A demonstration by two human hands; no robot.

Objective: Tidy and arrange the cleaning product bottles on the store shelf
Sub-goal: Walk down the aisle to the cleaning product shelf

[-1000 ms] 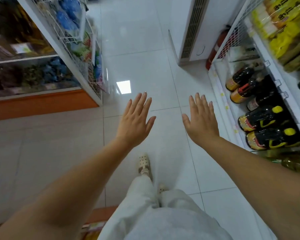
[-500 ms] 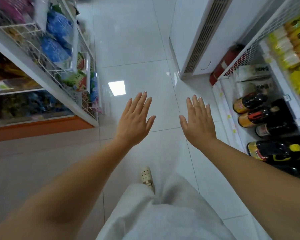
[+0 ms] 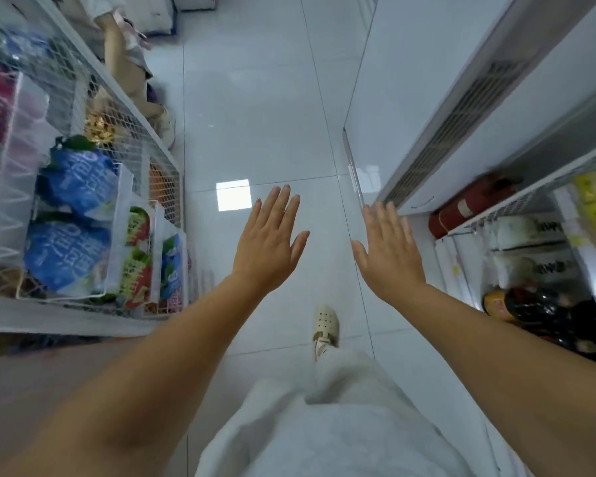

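Observation:
My left hand (image 3: pixel 267 242) and my right hand (image 3: pixel 387 251) are stretched out in front of me over the white tiled aisle floor, fingers straight, holding nothing. Dark bottles with yellow and orange labels (image 3: pixel 516 304) lie on a low white shelf (image 3: pixel 458 270) at the right, below and to the right of my right hand. Neither hand touches any bottle. No cleaning product bottles can be made out for certain.
White wire baskets (image 3: pixel 124 187) with blue and green snack bags (image 3: pixel 73 215) line the left side. A white standing unit with a vent grille (image 3: pixel 437 146) and a red fire extinguisher (image 3: pixel 468 204) stand at the right. Another person's legs (image 3: pixel 131 74) are at the far left.
I have walked forward along the aisle: the bottles on the right shelf slid down and toward the frame's edge, and the left baskets came closer. Both hands stayed flat and empty.

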